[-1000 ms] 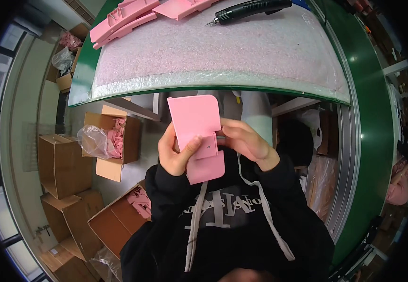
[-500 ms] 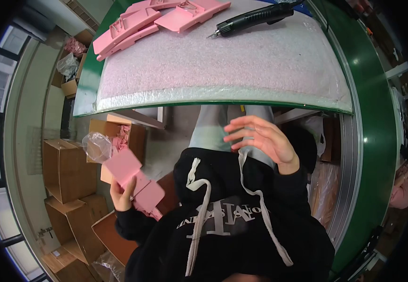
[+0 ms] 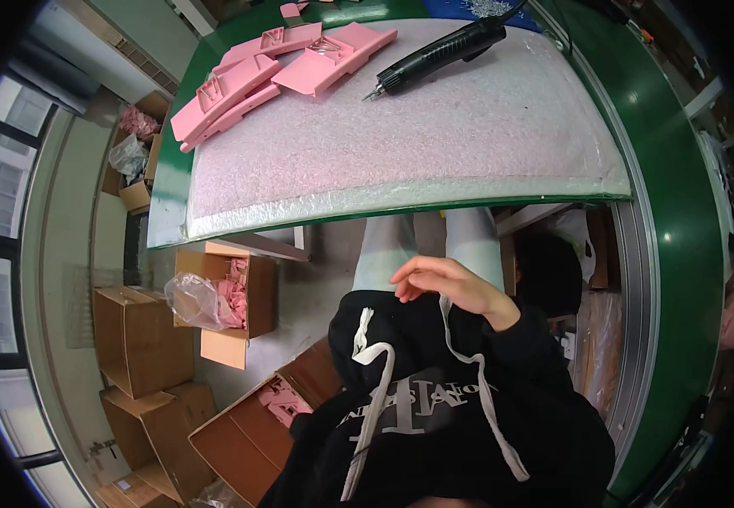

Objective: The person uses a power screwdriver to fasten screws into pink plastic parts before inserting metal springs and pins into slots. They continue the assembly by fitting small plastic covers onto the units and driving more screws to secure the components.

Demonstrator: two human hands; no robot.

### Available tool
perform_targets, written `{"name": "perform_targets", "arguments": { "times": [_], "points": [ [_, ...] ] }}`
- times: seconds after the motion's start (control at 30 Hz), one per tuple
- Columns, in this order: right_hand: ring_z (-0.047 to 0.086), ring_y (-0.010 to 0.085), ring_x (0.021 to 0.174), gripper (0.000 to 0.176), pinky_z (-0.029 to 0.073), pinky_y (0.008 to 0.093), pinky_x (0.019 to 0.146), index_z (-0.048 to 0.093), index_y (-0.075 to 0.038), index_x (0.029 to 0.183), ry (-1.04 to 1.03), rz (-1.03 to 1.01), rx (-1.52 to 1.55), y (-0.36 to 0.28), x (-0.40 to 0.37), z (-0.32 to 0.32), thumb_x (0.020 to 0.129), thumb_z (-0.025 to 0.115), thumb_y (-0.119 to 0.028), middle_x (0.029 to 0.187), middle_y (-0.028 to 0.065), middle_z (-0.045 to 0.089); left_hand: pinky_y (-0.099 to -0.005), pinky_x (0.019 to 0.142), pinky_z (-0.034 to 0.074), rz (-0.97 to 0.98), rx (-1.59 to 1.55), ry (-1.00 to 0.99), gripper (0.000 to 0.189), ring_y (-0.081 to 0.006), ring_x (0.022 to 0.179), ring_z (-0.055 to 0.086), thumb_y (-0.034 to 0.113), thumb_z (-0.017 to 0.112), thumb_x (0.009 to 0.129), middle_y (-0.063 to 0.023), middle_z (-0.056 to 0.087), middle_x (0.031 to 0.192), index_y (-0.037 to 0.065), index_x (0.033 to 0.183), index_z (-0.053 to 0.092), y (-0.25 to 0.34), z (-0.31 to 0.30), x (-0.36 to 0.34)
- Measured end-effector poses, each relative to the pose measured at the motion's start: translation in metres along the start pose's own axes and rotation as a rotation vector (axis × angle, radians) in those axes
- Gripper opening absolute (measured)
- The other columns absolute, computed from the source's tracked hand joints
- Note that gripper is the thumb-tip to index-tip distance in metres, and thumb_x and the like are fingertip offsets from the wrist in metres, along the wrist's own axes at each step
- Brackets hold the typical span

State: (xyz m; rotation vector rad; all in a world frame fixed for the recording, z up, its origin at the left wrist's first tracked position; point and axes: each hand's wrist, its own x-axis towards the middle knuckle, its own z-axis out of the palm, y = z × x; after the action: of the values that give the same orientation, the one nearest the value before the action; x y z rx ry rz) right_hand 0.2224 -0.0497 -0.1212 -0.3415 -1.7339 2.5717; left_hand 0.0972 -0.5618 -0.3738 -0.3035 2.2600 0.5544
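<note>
My right hand (image 3: 456, 286) is held above my lap, just in front of the table's edge, with its fingers loosely bent and nothing in them. My left hand is out of sight; only a bit of dark sleeve shows beside an open box (image 3: 244, 432) at the lower left, which has pink parts (image 3: 282, 401) inside. On the padded mat (image 3: 409, 140) lie several pink plastic pieces (image 3: 337, 59) with wire-like metal bits. A black electric screwdriver (image 3: 443, 55) rests to their right, its tip pointing left.
Another carton (image 3: 261, 296) with pink parts and clear plastic stands on the floor, left of my legs. Further left are stacked brown boxes (image 3: 142, 339). A green table surface (image 3: 680, 212) runs along the right. Small metal pieces (image 3: 489, 8) lie on a blue area at the top.
The pink pieces my left hand held are gone from view, along with that hand. My right hand is slightly lower, its fingers closer together. The view has shifted.
</note>
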Motion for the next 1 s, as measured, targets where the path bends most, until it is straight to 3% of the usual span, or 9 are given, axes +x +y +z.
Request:
{"name": "perform_targets", "arguments": {
  "times": [0.17, 0.33, 0.4, 0.47, 0.53, 0.6, 0.77, 0.93, 1.0],
  "points": [
    [0.057, 0.0168, 0.092, 0.027, 0.045, 0.03, 0.084, 0.052, 0.0, 0.112, -0.033, -0.098, -0.405, 0.047, 0.036, 0.036, 0.09, 0.05, -0.015, 0.098, 0.0086, 0.057, -0.0277, 0.074, 0.047, 0.62, -0.626, 0.121, 0.021, -0.0159, 0.086, 0.057, 0.022, 0.051, 0.091, -0.0099, 0.06, 0.093, 0.004, 0.099, 0.054, 0.182, -0.079, -0.008],
    [0.05, 0.0285, 0.095, 0.034, 0.039, 0.0341, 0.086, 0.046, 0.002, 0.105, 0.067, -0.543, -0.475, 0.084, 0.056, 0.099, 0.083, 0.061, -0.017, 0.103, 0.0147, 0.044, -0.0357, 0.089, 0.045, 0.825, -0.764, -0.441, 0.029, -0.0267, 0.106, 0.053, 0.026, 0.047, 0.092, -0.0144, 0.052, 0.113, 0.002, 0.109, 0.047, 0.364, 0.001, -0.117],
    [0.049, 0.0279, 0.088, 0.028, 0.039, 0.0356, 0.08, 0.047, 0.003, 0.096, 0.122, -0.512, -0.618, 0.081, 0.052, 0.081, 0.084, 0.06, -0.017, 0.095, 0.0132, 0.046, -0.0314, 0.086, 0.045, 0.463, -1.122, -0.623, 0.023, -0.0231, 0.099, 0.057, 0.02, 0.051, 0.09, -0.0131, 0.056, 0.105, 0.003, 0.106, 0.05, 0.382, 0.016, -0.127],
    [0.053, 0.0184, 0.079, 0.02, 0.041, 0.0278, 0.072, 0.048, 0.003, 0.091, 0.02, -0.348, -0.448, 0.073, 0.04, 0.06, 0.086, 0.057, -0.014, 0.09, 0.009, 0.05, -0.0312, 0.088, 0.045, 0.704, -1.013, -0.678, 0.025, -0.0243, 0.099, 0.057, 0.018, 0.053, 0.088, -0.0144, 0.055, 0.105, 0.003, 0.108, 0.05, 0.376, 0.041, -0.122],
    [0.052, 0.0099, 0.08, 0.016, 0.042, 0.0236, 0.074, 0.049, 0.001, 0.091, 0.043, -0.294, 0.239, 0.085, 0.036, 0.042, 0.088, 0.054, -0.014, 0.091, 0.0046, 0.054, -0.0283, 0.085, 0.045, 0.706, -0.51, -0.809, 0.028, -0.021, 0.097, 0.057, 0.016, 0.054, 0.086, -0.0103, 0.057, 0.102, 0.003, 0.111, 0.051, 0.368, 0.041, -0.122],
    [0.052, 0.0082, 0.083, 0.009, 0.041, 0.0229, 0.078, 0.05, -0.002, 0.092, 0.247, -0.144, 0.326, 0.093, 0.031, 0.014, 0.09, 0.049, -0.011, 0.089, 0.0019, 0.055, -0.0249, 0.078, 0.046, 0.769, 0.139, -0.558, 0.04, -0.0167, 0.09, 0.058, 0.018, 0.052, 0.087, -0.0044, 0.058, 0.097, 0.006, 0.124, 0.046, 0.399, 0.033, -0.147],
    [0.047, 0.0043, 0.081, 0.013, 0.036, 0.0198, 0.075, 0.052, -0.005, 0.093, 0.165, -0.118, 0.324, 0.12, 0.043, -0.004, 0.09, 0.054, -0.017, 0.085, -0.0014, 0.053, -0.0261, 0.079, 0.046, 0.882, -0.523, -0.54, 0.04, -0.0186, 0.091, 0.057, 0.017, 0.052, 0.086, -0.0057, 0.056, 0.1, 0.007, 0.124, 0.045, 0.445, 0.041, -0.148],
    [0.049, 0.0062, 0.079, 0.011, 0.038, 0.0205, 0.071, 0.051, -0.006, 0.09, -0.048, 0.016, -0.073, 0.16, 0.064, -0.003, 0.091, 0.052, -0.017, 0.086, -0.0004, 0.054, -0.0273, 0.079, 0.046, 0.705, -0.122, -0.567, 0.04, -0.0206, 0.092, 0.056, 0.016, 0.052, 0.086, -0.007, 0.054, 0.102, 0.008, 0.125, 0.044, 0.324, 0.012, -0.121],
    [0.053, 0.0088, 0.084, 0.013, 0.042, 0.0222, 0.074, 0.051, -0.006, 0.093, 0.029, -0.03, 0.209, 0.152, 0.061, -0.004, 0.092, 0.05, -0.019, 0.09, 0.002, 0.056, -0.0278, 0.079, 0.046, 0.631, 0.007, -0.463, 0.041, -0.0214, 0.093, 0.056, 0.015, 0.052, 0.086, -0.0075, 0.054, 0.103, 0.009, 0.125, 0.044, 0.292, -0.007, -0.11]
  ]
}}
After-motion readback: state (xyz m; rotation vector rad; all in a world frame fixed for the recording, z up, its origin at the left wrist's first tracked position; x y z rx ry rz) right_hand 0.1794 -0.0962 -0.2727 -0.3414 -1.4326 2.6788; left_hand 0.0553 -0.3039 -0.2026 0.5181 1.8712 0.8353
